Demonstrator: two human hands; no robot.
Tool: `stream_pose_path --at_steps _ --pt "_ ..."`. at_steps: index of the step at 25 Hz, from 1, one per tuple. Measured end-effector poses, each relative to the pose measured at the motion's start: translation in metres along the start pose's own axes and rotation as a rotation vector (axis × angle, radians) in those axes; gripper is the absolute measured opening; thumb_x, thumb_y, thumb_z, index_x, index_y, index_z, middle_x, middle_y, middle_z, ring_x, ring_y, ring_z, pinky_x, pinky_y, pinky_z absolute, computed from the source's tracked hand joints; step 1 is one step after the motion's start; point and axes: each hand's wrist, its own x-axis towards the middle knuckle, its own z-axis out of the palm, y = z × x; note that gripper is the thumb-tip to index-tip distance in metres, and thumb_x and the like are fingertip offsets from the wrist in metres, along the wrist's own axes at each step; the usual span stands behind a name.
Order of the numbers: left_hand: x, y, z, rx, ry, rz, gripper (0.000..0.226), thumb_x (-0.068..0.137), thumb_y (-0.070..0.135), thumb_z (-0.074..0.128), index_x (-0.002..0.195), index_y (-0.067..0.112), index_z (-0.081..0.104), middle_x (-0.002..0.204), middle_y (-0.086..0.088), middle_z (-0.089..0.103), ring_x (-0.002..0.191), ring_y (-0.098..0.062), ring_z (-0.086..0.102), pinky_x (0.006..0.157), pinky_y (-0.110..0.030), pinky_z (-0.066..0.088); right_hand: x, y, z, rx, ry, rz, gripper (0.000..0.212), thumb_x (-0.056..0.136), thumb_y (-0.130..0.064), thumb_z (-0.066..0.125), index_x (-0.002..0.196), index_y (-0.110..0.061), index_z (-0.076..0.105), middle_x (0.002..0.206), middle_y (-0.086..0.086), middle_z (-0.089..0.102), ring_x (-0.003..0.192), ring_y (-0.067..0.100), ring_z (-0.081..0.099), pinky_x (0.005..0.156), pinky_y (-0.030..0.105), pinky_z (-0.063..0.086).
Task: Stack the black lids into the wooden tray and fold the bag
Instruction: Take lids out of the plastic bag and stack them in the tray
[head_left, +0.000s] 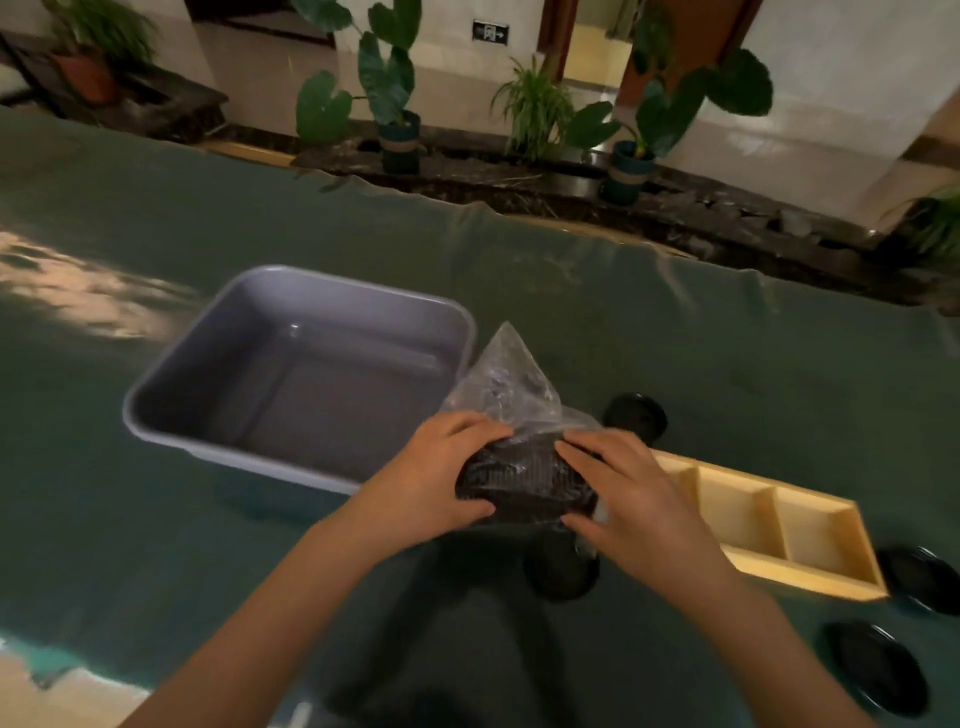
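Note:
A clear plastic bag (511, 379) with a stack of black lids (524, 483) inside is held above the green cloth. My left hand (441, 478) grips its left side and my right hand (623, 493) grips its right side. The wooden tray (810, 571), with open compartments, lies to the right, partly hidden by my right hand. Loose black lids lie on the cloth: one behind the bag (636, 415), one under my hands (561, 571), and two at the far right (919, 577) (878, 670).
A grey plastic tub (171, 395) stands to the left of the bag. The green cloth (156, 519) covers the table, whose far edge runs along a ledge with potted plants (395, 130).

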Motion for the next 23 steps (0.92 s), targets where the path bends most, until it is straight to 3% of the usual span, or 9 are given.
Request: stream_pose_path --at_steps 4,8,10,13,14,16,20,23 --pt "-0.015 0.039 0.121 -0.130 -0.162 -0.103 0.069 0.066 0.022 0.076 0.129 0.029 0.047 0.129 0.003 0.047 0.121 -0.011 0.041 0.105 -0.021 0.028 -0.112 0.054 0.021 0.000 -0.123 0.078 0.066 0.049 -0.017 0.088 0.110 -0.003 0.066 0.111 0.013 0.067 0.105 0.031 0.063 0.092 0.041 0.050" --pt "-0.046 0.068 0.213 -0.114 -0.292 -0.197 0.069 0.071 0.021 0.072 0.133 0.028 0.042 0.141 0.001 0.038 0.132 -0.016 0.031 0.114 -0.031 0.024 -0.205 0.086 0.052 0.088 -0.181 0.157 0.058 0.056 -0.014 0.084 0.110 -0.003 0.066 0.113 0.013 0.067 0.108 0.032 0.062 0.091 0.041 0.052" --pt "-0.057 0.077 0.230 -0.068 -0.243 -0.228 0.070 0.073 0.022 0.070 0.135 0.031 0.038 0.146 0.002 0.030 0.138 -0.017 0.023 0.116 -0.033 0.019 -0.221 0.091 0.059 0.125 -0.183 0.163 0.060 0.059 -0.015 0.083 0.115 -0.004 0.063 0.118 0.012 0.065 0.112 0.030 0.060 0.095 0.039 0.048" --pt "-0.069 0.089 0.239 0.202 -0.123 -0.222 0.074 0.079 0.039 0.055 0.142 0.040 0.017 0.157 0.003 0.008 0.144 -0.016 -0.003 0.114 -0.057 0.004 -0.225 0.091 0.065 0.087 -0.150 0.145 0.062 0.059 -0.019 0.083 0.117 -0.009 0.062 0.119 0.007 0.065 0.113 0.025 0.060 0.096 0.031 0.045" --pt "-0.070 0.098 0.243 0.320 -0.050 -0.192 0.071 0.082 0.044 0.045 0.143 0.040 0.010 0.158 0.003 0.006 0.144 -0.015 -0.006 0.110 -0.059 0.002 -0.224 0.092 0.066 0.108 -0.156 0.154 0.062 0.063 -0.019 0.080 0.120 -0.010 0.059 0.123 0.007 0.062 0.118 0.024 0.057 0.099 0.032 0.043" --pt "-0.065 0.118 0.257 0.456 0.037 -0.142 0.060 0.088 0.041 0.031 0.144 0.035 0.012 0.156 -0.002 0.016 0.144 -0.020 0.007 0.106 -0.061 0.009 -0.222 0.096 0.068 0.178 -0.177 0.175 0.061 0.073 -0.019 0.073 0.129 -0.011 0.052 0.134 0.007 0.054 0.128 0.023 0.046 0.107 0.032 0.035" --pt "-0.051 0.132 0.274 0.530 -0.003 -0.216 0.050 0.091 0.037 0.026 0.139 0.029 0.033 0.149 -0.003 0.036 0.137 -0.023 0.032 0.104 -0.062 0.025 -0.233 0.101 0.064 0.297 -0.111 0.236 0.058 0.078 -0.019 0.069 0.133 -0.015 0.049 0.137 -0.001 0.048 0.131 0.011 0.034 0.111 0.026 0.025" --pt "-0.045 0.127 0.272 0.554 -0.071 -0.248 0.051 0.090 0.047 0.026 0.138 0.032 0.034 0.147 -0.002 0.041 0.136 -0.022 0.035 0.105 -0.061 0.023 -0.250 0.116 0.061 0.492 0.089 0.727 0.044 0.088 -0.017 0.059 0.131 -0.017 0.049 0.134 -0.005 0.046 0.125 0.012 0.041 0.106 0.030 0.034"
